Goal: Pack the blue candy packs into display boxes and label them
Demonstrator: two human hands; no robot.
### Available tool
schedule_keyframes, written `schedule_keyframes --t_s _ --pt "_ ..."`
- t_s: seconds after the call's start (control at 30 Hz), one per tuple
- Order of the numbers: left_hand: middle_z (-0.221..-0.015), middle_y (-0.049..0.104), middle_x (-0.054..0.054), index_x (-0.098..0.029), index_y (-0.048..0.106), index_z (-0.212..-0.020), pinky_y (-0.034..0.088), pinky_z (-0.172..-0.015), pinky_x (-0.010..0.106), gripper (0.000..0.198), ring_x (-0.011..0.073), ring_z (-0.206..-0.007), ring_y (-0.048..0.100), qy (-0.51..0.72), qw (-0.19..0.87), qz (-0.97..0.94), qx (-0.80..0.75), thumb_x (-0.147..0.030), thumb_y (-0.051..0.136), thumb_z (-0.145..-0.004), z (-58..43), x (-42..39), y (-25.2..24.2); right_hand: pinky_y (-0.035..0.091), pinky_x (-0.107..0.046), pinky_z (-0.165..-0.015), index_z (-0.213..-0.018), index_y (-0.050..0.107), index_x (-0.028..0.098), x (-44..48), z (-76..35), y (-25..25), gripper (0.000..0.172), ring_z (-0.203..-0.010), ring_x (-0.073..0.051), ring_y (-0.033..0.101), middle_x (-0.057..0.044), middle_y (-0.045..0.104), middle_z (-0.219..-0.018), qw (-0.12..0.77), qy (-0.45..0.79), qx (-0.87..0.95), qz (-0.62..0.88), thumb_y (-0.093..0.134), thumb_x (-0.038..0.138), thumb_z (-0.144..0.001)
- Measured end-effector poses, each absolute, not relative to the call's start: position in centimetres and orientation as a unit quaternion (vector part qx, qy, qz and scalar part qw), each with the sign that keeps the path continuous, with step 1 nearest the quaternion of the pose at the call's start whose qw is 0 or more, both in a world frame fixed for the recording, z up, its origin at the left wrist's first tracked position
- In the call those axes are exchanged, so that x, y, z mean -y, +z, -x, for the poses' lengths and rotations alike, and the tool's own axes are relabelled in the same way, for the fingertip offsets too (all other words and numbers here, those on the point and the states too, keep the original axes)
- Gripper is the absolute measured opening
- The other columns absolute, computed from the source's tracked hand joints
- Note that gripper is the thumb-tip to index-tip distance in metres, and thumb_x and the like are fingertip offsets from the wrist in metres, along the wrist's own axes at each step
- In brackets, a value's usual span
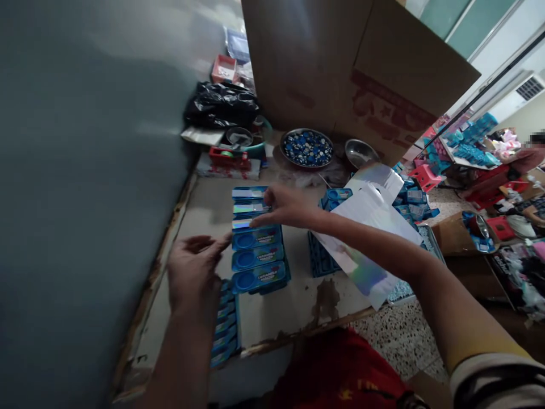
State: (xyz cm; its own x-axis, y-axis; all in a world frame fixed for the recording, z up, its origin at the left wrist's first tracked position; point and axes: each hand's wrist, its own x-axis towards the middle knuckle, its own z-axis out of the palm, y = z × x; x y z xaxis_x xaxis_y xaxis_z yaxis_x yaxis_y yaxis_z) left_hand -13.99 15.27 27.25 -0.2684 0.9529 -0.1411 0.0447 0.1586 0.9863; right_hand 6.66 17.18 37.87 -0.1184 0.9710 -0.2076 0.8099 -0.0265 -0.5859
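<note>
A column of blue printed cards (258,276) with round moulded recesses lies on the table, and shiny strips (242,224) cover parts of the upper ones. Over these upper cards is my right hand (287,205), one finger stretched onto the lowest strip and the others curled apart from it. My left hand (193,267) is at the column's left edge, thumb and forefinger pinched together by a card. Whatever is between those fingertips is too small to make out. More blue pieces (225,329) are stacked below my left hand.
A shiny sheet (370,227) lies over blue stacks (319,258) at the right. Behind are a bowl of blue and white pieces (307,147), a metal bowl (360,153), a red tape dispenser (230,159) and a tall carton (323,62). A wall (85,187) borders the left.
</note>
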Motion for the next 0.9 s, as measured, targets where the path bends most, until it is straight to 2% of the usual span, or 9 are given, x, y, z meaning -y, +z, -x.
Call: schedule_keyframes --t_s 0.1,0.2,0.27,0.33,0.47,0.6,0.73,0.8,0.9 --pt "-0.081 0.059 -0.004 -0.023 0.055 -0.084 0.048 -0.076 0.033 0.050 0.0152 -0.074 0.058 0.589 0.265 -0.426 -0.633 -0.040 0.094 -0.058 15.0 -10.5 28.7 0.037 -0.024 -0.070 -0.107 0.065 0.019 -14.9 -13.5 41.3 0.037 -0.081 -0.014 0.057 0.004 0.064 -0.088 0.165 0.256 0.709 0.636 0.084 0.043 -0.087" --pt "-0.081 0.064 0.000 -0.026 0.061 -0.086 0.052 -0.080 0.038 0.031 0.0210 -0.077 0.065 0.576 0.177 -0.600 -0.525 -0.038 0.087 -0.074 13.4 -3.8 30.2 0.036 -0.028 -0.073 -0.103 0.069 0.019 -10.7 -22.5 43.8 0.021 -0.083 -0.017 0.060 -0.001 0.069 -0.090 0.110 0.087 0.659 0.739 0.079 0.034 -0.091" --pt "-0.085 0.070 0.003 -0.026 0.066 -0.095 0.056 -0.074 0.038 0.029 0.0237 -0.077 0.068 0.501 0.232 -0.681 -0.481 -0.043 0.084 -0.079 10.1 -0.6 30.8 0.037 -0.029 -0.073 -0.109 0.070 0.019 -7.6 -27.4 43.6 0.023 -0.082 -0.020 0.062 -0.004 0.073 -0.090 0.043 0.043 0.575 0.816 0.078 0.030 -0.090" --pt "-0.088 0.072 0.005 -0.024 0.066 -0.105 0.057 -0.069 0.037 0.038 0.0234 -0.072 0.069 0.428 0.344 -0.685 -0.478 -0.050 0.081 -0.081 6.0 0.8 31.0 0.038 -0.030 -0.071 -0.116 0.070 0.019 -5.0 -30.4 42.0 0.030 -0.079 -0.021 0.063 -0.004 0.074 -0.086 0.020 0.084 0.529 0.844 0.077 0.029 -0.089" --pt "-0.082 0.069 0.001 -0.023 0.058 -0.107 0.056 -0.064 0.034 0.051 0.0218 -0.069 0.068 0.362 0.501 -0.591 -0.518 -0.058 0.080 -0.078 0.3 0.2 30.9 0.042 -0.029 -0.073 -0.120 0.068 0.022 -2.4 -31.8 37.9 0.042 -0.081 -0.020 0.063 0.000 0.070 -0.085 0.158 0.095 0.535 0.825 0.079 0.025 -0.079" --pt "-0.080 0.066 -0.002 -0.023 0.057 -0.112 0.055 -0.064 0.032 0.058 0.0189 -0.066 0.064 0.389 0.491 -0.555 -0.547 -0.054 0.084 -0.073 -0.5 -0.3 31.0 0.043 -0.029 -0.074 -0.116 0.067 0.023 -1.6 -31.5 36.7 0.041 -0.076 -0.017 0.058 0.004 0.063 -0.081 0.317 0.102 0.540 0.774 0.073 0.021 -0.075" --pt "-0.081 0.066 -0.002 -0.022 0.059 -0.111 0.055 -0.065 0.030 0.059 0.0185 -0.070 0.066 0.402 0.504 -0.519 -0.561 -0.050 0.086 -0.067 -0.2 -0.6 31.2 0.045 -0.027 -0.070 -0.124 0.062 0.022 -1.1 -32.3 36.7 0.053 -0.069 -0.015 0.057 0.006 0.061 -0.076 0.417 0.193 0.535 0.709 0.076 0.026 -0.074" --pt "-0.081 0.066 -0.002 -0.022 0.061 -0.107 0.055 -0.065 0.030 0.056 0.0184 -0.070 0.066 0.401 0.496 -0.510 -0.577 -0.049 0.087 -0.065 -0.2 -0.8 31.3 0.047 -0.027 -0.069 -0.123 0.065 0.022 -0.9 -32.7 36.7 0.053 -0.069 -0.016 0.061 0.005 0.067 -0.077 0.421 0.210 0.523 0.711 0.080 0.027 -0.073" --pt "-0.081 0.068 0.000 -0.022 0.065 -0.099 0.054 -0.067 0.031 0.053 0.0197 -0.071 0.067 0.390 0.447 -0.529 -0.607 -0.054 0.087 -0.063 -0.3 -0.9 31.5 0.050 -0.030 -0.074 -0.114 0.075 0.021 -0.8 -32.7 36.8 0.041 -0.075 -0.019 0.070 0.001 0.075 -0.079 0.334 0.170 0.515 0.771 0.083 0.020 -0.074"
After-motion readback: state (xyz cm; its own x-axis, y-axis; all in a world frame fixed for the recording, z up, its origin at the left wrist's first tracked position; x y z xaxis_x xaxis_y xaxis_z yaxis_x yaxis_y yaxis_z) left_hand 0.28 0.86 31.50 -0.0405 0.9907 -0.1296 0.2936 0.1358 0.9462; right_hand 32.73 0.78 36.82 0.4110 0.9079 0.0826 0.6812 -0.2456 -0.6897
